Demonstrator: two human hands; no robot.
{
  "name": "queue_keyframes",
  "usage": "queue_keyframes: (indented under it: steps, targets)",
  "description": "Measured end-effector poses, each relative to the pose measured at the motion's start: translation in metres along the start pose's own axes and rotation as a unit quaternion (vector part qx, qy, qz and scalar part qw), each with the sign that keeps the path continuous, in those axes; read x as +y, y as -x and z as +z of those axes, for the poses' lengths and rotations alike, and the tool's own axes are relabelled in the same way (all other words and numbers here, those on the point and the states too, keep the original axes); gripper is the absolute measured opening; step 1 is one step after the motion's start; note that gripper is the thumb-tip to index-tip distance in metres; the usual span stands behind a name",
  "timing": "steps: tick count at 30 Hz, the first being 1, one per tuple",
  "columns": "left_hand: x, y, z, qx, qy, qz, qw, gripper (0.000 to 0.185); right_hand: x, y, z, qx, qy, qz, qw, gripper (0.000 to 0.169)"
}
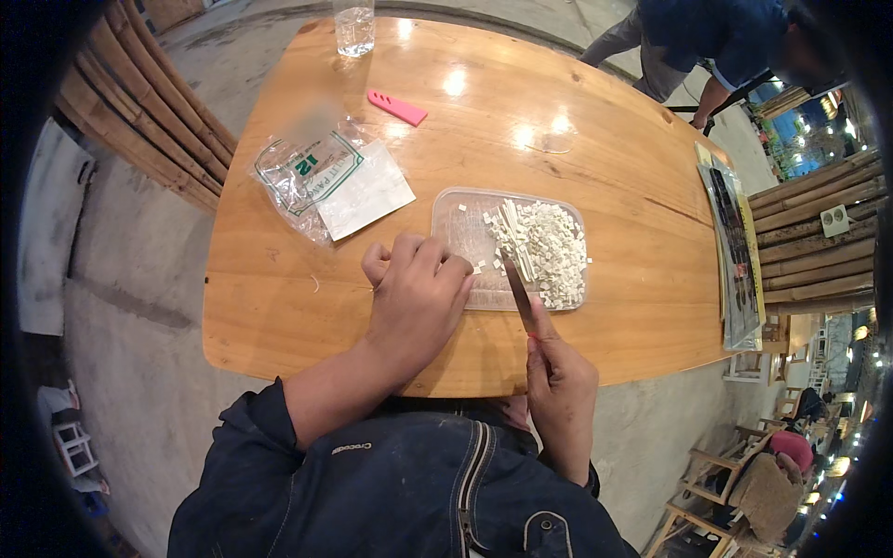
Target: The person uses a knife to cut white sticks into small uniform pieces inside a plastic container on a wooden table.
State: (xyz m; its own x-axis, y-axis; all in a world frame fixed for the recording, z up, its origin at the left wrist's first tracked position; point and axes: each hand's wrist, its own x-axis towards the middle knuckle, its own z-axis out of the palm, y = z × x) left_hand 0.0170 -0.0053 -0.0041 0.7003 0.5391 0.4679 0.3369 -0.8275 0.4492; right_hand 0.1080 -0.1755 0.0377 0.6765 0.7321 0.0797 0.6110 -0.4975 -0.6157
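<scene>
My right hand (pixel 564 380) grips a small knife (pixel 518 291) by its mostly hidden handle. Its dark blade points away from me, and the tip meets a bundle of thin white strips (pixel 515 237). The strips lie in a shallow clear plastic container or lid (pixel 457 216). A heap of small white cut pieces (pixel 554 254) fills the container's right side, with a few pieces scattered on its left. My left hand (pixel 422 296) rests palm down with curled fingers at the container's near left edge. Its fingertips are hidden, so I cannot see whether they hold anything.
On the wooden table (pixel 628 279) lie a pink knife sheath (pixel 396 108), a printed clear plastic bag (pixel 296 174) and a white sheet (pixel 366 192). A glass of water (pixel 354 31) stands at the far edge. Flat printed items (pixel 732 258) lie along the right edge. Beyond, a person (pixel 704 42) is bending.
</scene>
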Motion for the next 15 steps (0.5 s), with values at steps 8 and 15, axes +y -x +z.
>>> queue_keyframes:
  steps: [8,15]
  targets:
    - [0.014,0.005,-0.033,-0.087,0.042,0.000,0.995,0.019,0.003,-0.002,-0.006,-0.011,0.012,0.021,1.000,0.046]
    - [0.019,0.013,-0.045,-0.131,0.020,-0.028,0.991,0.037,0.014,0.000,0.004,0.034,-0.032,0.040,0.998,0.028]
